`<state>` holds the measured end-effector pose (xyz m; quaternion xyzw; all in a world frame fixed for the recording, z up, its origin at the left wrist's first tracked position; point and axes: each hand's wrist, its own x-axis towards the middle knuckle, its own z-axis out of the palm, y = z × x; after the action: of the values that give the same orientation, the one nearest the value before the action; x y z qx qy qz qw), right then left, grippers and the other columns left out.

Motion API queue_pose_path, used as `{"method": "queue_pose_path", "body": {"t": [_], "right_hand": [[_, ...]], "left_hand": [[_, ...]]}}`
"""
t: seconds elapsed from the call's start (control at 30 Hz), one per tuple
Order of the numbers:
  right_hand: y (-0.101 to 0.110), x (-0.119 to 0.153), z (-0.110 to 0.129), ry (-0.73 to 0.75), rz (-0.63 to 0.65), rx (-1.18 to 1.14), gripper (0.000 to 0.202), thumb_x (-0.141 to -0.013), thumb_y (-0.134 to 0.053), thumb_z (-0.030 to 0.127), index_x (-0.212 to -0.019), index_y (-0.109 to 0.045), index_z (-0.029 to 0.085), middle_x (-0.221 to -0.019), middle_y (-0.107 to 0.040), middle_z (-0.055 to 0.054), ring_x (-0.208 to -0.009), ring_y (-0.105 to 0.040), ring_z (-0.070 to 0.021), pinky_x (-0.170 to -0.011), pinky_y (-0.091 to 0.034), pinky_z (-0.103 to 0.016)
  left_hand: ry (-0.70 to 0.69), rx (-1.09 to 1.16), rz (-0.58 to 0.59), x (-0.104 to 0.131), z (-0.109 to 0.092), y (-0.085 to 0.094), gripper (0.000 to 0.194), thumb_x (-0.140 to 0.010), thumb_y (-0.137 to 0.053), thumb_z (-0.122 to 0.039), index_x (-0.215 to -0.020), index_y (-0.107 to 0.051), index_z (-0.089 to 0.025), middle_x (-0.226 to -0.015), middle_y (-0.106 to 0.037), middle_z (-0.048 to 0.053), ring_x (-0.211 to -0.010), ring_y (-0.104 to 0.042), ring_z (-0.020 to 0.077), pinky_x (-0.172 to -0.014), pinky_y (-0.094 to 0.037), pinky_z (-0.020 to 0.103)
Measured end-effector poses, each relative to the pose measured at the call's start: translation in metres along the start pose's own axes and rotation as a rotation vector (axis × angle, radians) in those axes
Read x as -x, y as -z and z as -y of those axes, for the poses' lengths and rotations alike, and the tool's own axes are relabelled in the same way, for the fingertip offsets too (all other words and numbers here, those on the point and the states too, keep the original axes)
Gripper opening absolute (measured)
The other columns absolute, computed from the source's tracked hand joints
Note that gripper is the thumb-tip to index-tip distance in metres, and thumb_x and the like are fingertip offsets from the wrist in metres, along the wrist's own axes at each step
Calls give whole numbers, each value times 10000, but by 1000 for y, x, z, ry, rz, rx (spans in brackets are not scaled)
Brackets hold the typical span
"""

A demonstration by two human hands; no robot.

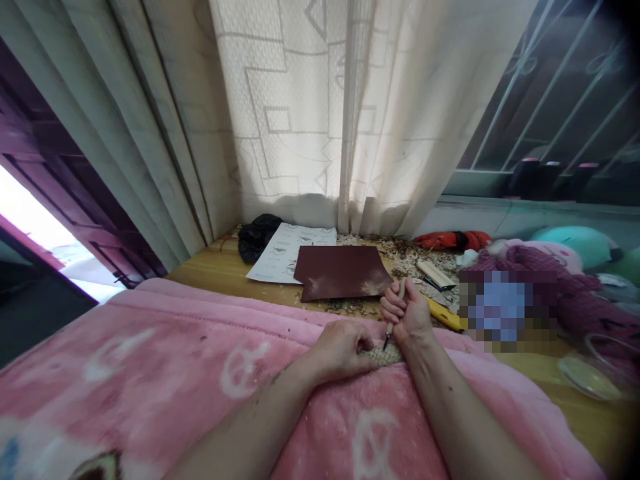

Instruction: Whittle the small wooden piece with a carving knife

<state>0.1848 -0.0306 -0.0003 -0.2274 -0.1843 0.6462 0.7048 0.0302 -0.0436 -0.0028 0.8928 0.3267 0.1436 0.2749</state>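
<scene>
A small pale piece with a carved, scale-like surface rests on the pink blanket. My left hand grips its left end, thumb and fingers closed round it. In my right hand is a carving tool with a light handle, held in a fist. The tool's dark tip points down at the piece's upper side; whether it touches cannot be made out. Beyond my hands, a dark brown sheet lies over part of a white printed paper on the wooden table.
Shavings cover the table's back. To the right are a yellow cutter, a light block, a red and black item, purple cloth and a clear bowl. A black bag sits back left.
</scene>
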Motion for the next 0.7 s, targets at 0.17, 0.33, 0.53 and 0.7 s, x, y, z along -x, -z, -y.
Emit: {"method": "queue_pose_path", "body": {"t": [0.17, 0.33, 0.53, 0.7], "right_hand": [[-3, 2, -2, 35, -5, 2, 325, -806, -415, 409, -574, -408, 180, -390, -180, 94, -307, -76, -45, -246, -127, -135], [-6, 3, -3, 53, -33, 34, 326, -802, -413, 424, -582, -404, 182, -390, -191, 94, -307, -73, -45, -244, -122, -137], [-11, 7, -5, 92, -64, 74, 334, -792, -418, 449, -587, -382, 188, -387, -193, 98, -302, -80, -46, -246, -120, -141], [-14, 7, -7, 136, -100, 104, 335, -790, -418, 459, -594, -378, 190, -387, -200, 98, -296, -94, -46, -248, -112, -144]], "left_hand": [[31, 58, 7, 0, 1, 0, 194, -663, -560, -347, -690, -605, -161, -595, -509, -42, -542, -409, 73, -484, -226, 187], [53, 122, 2, 0, 1, 0, 182, -643, -589, -335, -693, -601, -161, -585, -485, -49, -535, -399, 66, -476, -228, 175], [98, 154, 15, -1, 3, 1, 184, -609, -625, -322, -698, -609, -162, -581, -473, -52, -528, -389, 65, -470, -229, 174], [124, 153, 22, -2, 4, 1, 203, -590, -643, -327, -716, -619, -170, -587, -474, -53, -530, -393, 68, -469, -232, 177]]}}
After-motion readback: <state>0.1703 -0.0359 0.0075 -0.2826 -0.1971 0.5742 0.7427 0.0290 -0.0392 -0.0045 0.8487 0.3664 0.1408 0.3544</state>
